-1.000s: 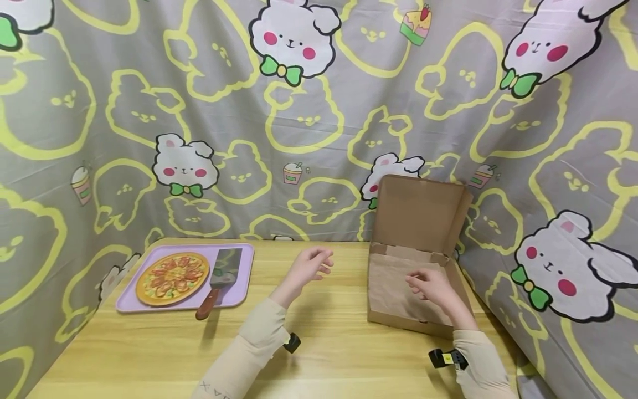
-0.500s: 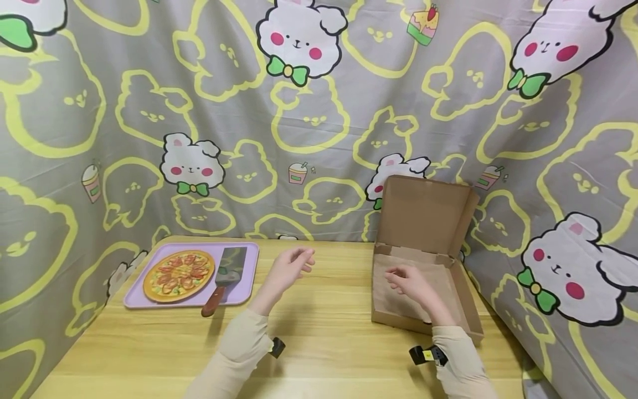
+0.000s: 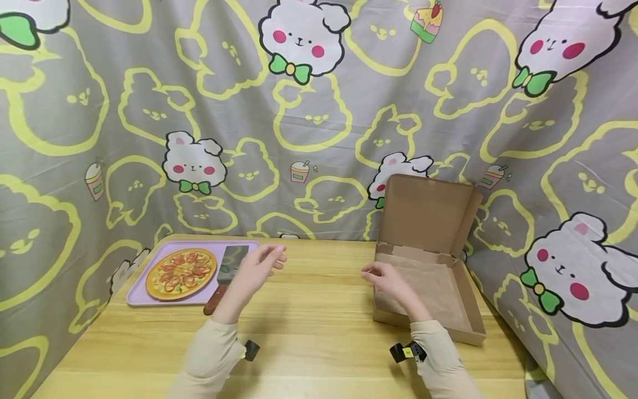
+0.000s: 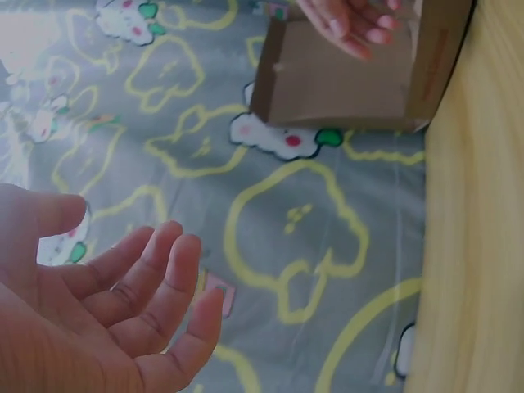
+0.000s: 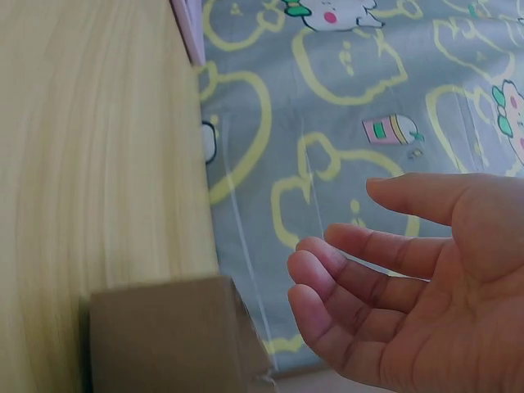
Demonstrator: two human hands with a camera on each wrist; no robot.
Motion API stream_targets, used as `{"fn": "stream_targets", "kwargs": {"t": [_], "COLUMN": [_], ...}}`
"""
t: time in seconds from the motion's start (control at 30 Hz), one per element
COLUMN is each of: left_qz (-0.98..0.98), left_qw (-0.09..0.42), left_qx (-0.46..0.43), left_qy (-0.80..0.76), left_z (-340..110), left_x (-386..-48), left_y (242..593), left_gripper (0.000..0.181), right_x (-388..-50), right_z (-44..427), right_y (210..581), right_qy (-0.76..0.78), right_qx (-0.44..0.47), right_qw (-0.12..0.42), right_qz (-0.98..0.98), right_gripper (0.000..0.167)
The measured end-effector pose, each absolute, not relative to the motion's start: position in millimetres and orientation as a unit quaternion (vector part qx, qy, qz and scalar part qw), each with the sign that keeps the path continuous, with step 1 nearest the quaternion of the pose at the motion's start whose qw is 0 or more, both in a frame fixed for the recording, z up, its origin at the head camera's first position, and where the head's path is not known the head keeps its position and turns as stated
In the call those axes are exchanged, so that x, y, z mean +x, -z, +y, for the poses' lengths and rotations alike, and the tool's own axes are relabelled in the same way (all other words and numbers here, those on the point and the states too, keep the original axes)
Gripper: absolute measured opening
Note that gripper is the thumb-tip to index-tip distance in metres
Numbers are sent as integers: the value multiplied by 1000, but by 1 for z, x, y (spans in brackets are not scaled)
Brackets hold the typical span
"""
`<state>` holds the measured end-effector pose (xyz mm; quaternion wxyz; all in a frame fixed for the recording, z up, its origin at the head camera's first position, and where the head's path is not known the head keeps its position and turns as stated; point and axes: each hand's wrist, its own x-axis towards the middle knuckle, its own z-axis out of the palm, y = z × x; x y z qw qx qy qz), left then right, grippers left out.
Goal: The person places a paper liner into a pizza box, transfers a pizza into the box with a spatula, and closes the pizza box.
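My left hand (image 3: 253, 272) hovers over the table just right of the spatula (image 3: 232, 266), fingers loosely bent and holding nothing; its forearm passes beside the wooden handle. The spatula lies on a lilac tray (image 3: 142, 296), beside a round pizza (image 3: 181, 274). My right hand (image 3: 391, 281) hangs in the air at the left edge of the open cardboard box (image 3: 451, 282), holding nothing. In the left wrist view the left hand (image 4: 123, 311) has relaxed, spread fingers. The right wrist view has the right hand (image 5: 393, 286) with slightly curved fingers above the box corner (image 5: 164, 336).
The wooden table (image 3: 309, 332) stretches between tray and box. Behind and at both sides hangs a grey curtain (image 3: 319, 194) with cartoon animals. The box's lid (image 3: 426, 213) stands upright at the back, near the right side of the curtain.
Both hands have moved left, the left one towards the tray and spatula, the right one from over the box to its left edge. The view has shifted slightly; tray, pizza and box stay put.
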<state>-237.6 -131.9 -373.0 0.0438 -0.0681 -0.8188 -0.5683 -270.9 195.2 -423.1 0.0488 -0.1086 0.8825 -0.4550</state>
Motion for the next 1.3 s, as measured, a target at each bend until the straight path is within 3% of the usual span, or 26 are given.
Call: {"fn": "stream_targets", "kwargs": {"t": [1.1,1.3], "left_qz": [-847,-847], "left_qw": [100,115], "left_qx": [-19,-18], "left_qy": [522,518], "left_z": [-243,-263], "left_x": [-219,-218], "left_y": [361,362], "left_gripper": [59,62], "right_x": [-273,-268], "right_z": [65,37], "right_y": [439,439], "right_qy": [388,372], "right_qx": [-221,-234], "right_qw": [89,64], "right_qz": [891,896], "right_gripper": [29,30]}}
